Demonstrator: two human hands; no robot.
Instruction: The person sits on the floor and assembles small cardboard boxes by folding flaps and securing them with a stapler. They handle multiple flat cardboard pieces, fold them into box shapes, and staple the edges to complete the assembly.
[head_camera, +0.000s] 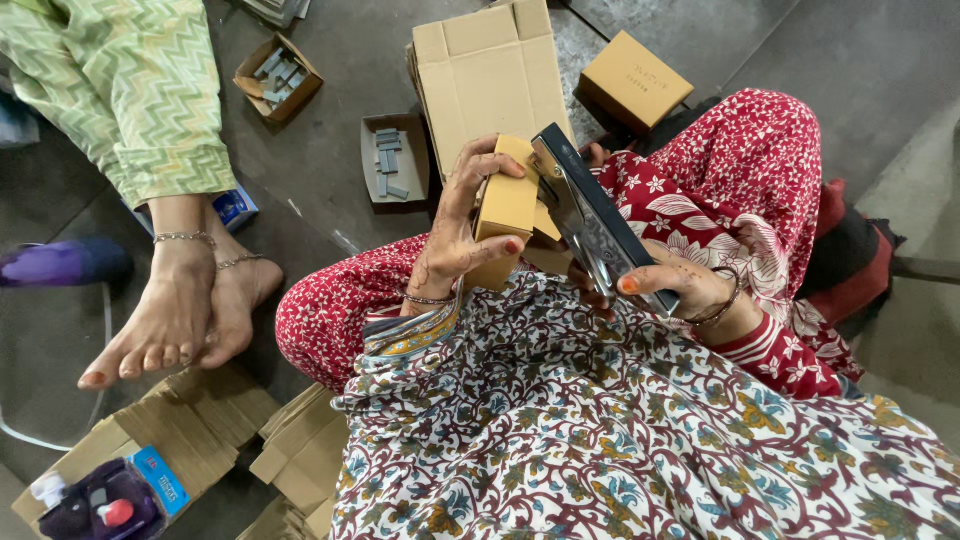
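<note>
My left hand (455, 225) grips a small tan cardboard box (508, 205), held upright over my lap. My right hand (665, 285) holds a dark metal stapler (590, 215), its front end pressed against the right side of the box near the top. Both hands are above my red flowered trousers (740, 170) and patterned tunic.
A stack of flat cardboard blanks (485, 65) and a finished tan box (633, 80) lie on the floor ahead. Two small open trays of staple strips (392, 160) (278, 78) sit nearby. Another person's bare feet (180, 310) rest at left beside folded cardboard stacks (190, 420).
</note>
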